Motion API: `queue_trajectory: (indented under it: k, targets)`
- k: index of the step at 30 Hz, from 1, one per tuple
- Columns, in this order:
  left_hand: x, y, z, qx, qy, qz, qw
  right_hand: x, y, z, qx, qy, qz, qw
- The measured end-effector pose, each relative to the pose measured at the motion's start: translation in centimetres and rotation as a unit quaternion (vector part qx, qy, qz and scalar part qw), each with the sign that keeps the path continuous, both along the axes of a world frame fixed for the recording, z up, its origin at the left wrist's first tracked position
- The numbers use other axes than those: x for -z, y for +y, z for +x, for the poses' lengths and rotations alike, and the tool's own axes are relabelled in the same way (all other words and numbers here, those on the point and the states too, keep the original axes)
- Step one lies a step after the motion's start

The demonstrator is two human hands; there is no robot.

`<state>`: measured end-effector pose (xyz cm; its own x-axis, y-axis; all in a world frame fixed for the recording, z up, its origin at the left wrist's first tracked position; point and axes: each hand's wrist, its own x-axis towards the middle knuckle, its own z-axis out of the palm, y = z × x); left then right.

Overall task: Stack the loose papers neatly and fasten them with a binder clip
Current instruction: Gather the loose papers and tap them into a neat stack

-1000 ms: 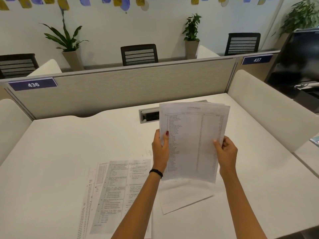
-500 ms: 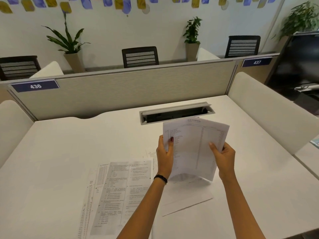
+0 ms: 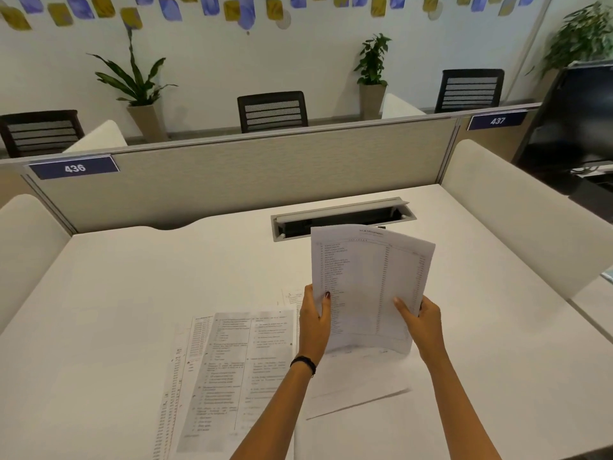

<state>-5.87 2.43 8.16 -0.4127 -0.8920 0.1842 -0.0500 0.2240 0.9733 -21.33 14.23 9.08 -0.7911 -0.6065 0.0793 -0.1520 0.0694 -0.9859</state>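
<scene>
I hold a small bunch of printed sheets [image 3: 368, 283] upright above the white desk [image 3: 132, 293], their bottom edge close to or on it. My left hand [image 3: 315, 322] grips the bunch's left edge and my right hand [image 3: 419, 322] grips its lower right edge. Several loose printed papers [image 3: 232, 370] lie flat on the desk to the left of my left arm, overlapping each other. Another blank-looking sheet [image 3: 358, 386] lies under my hands. No binder clip is visible.
An open cable tray [image 3: 341, 217] is set into the desk just behind the held sheets. A grey partition [image 3: 248, 174] closes the far side, and white side panels [image 3: 517, 210] stand at left and right. A dark monitor [image 3: 577, 117] sits at far right.
The bunch of sheets came down from a raised position toward the desk, then rose slightly and straightened. Both hands kept their grip on its sides.
</scene>
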Motion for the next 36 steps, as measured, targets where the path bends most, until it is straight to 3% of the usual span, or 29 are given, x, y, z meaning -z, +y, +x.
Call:
queue_trajectory:
  k: [11, 20, 33, 36]
  targets:
    - [1.5, -0.8, 0.6, 0.031, -0.063, 0.057, 0.996, 0.9, 0.3, -1.0, 0.024, 0.036, 0.046, 0.998]
    - [7.0, 0.2, 2.8, 0.091, -0.303, 0.048, 0.947, 4.8, 1.1, -1.9, 0.016, -0.011, 0.145, 0.989]
    - [7.0, 0.5, 1.5, 0.167, -0.275, 0.063, 0.945, 7.1, 1.5, -0.9, -0.031, 0.023, 0.234, 0.971]
    - [7.1, 0.3, 1.4, 0.172, -0.268, 0.064, 0.946, 7.5, 1.2, -0.5, -0.001, 0.041, 0.234, 0.971]
